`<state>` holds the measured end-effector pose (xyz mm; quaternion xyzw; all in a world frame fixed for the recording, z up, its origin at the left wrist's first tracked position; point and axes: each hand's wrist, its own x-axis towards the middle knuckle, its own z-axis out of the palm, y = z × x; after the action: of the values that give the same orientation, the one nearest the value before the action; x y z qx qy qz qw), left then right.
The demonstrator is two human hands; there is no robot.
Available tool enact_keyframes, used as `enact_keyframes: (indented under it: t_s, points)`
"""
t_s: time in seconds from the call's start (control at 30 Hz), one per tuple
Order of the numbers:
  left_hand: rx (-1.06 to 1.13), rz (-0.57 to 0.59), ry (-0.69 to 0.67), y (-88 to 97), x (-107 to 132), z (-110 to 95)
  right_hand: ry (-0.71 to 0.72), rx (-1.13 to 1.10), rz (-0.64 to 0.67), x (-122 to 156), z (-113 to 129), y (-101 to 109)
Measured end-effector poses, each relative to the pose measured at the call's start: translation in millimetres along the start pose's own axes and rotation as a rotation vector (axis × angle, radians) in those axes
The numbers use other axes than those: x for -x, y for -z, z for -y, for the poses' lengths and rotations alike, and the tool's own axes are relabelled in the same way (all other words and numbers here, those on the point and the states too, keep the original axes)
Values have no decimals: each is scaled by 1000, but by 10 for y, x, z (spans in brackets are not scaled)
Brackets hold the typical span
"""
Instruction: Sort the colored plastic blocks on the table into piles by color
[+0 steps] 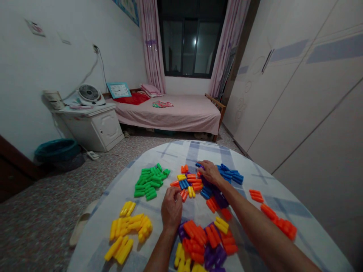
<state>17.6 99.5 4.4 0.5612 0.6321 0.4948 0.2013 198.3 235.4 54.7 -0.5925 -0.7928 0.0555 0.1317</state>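
Many short plastic tube pieces lie in colour heaps on a round table with a checked cloth (181, 151). My left hand (171, 208) hovers curled over the mixed pieces (188, 185) in the middle, fingertips pinched at a small orange piece (183, 194). My right hand (209, 172) reaches further back, fingers bent down onto the pieces between the mixed heap and the blue heap (231, 174), touching a blue piece (198, 164). A green heap (149, 181) lies left, a yellow heap (129, 230) near left, orange pieces (276, 217) right, and a mixed orange, purple and yellow heap (204, 241) close to me.
Behind the table a pink bed (181, 111) stands under a dark window. A white cabinet (95, 126) with a small fan is at the left, a teal basin (56, 149) on the floor beside it. White wardrobe doors (297, 94) line the right side. A slipper (82, 223) lies by the table.
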Motion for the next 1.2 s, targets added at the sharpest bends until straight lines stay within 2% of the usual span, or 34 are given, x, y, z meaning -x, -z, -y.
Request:
enact_keyframes:
  t_s: [0.17, 0.37, 0.5, 0.6, 0.73, 0.8, 0.87, 0.93, 1.1, 1.2]
  points:
    - [4, -10, 8, -1, 9, -17, -78, 38, 96, -273, -24, -116]
    - [7, -7, 37, 1, 10, -55, -137, 61, 101, -406, -39, -118]
    - [-3, -1, 38, -2, 9, -57, -179, 106, 70, -401, -61, -95]
    - [-8, -5, 44, -2, 11, -49, -210, 167, 33, -357, -175, -51]
    - [-8, -8, 53, -2, 11, -57, -194, 225, -25, -252, -377, 79]
    - [-7, -10, 53, -1, 9, -68, -171, 225, -61, -191, -397, 149]
    - [-4, -11, 48, -1, 6, -78, -118, 199, -87, -127, -314, 193]
    - [-2, -15, 40, 0, 4, -83, -21, 149, -78, -52, -133, 199]
    - [-2, -21, 28, 4, 5, -73, 407, -27, 90, 185, 438, 109]
    - [2, -17, 30, 3, 7, -64, 504, 66, 143, 286, 654, 39]
